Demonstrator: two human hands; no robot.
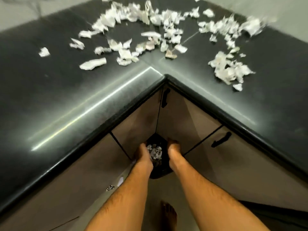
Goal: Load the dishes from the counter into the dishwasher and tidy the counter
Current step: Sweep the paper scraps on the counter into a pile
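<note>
Below the counter (70,90) corner, your left hand (143,153) and right hand (172,150) flank a black bin (162,170). Finger positions can't be told. Torn paper (133,39) litters the top.

A: Counter (70,97): dark stone by look, polished, glossy, streaked with reflected light.
B: Scraps (133,39) on it: white paper, torn, crumpled. Cabinet doors (191,117): smooth, matt, beige; handles (220,140) black.
</note>
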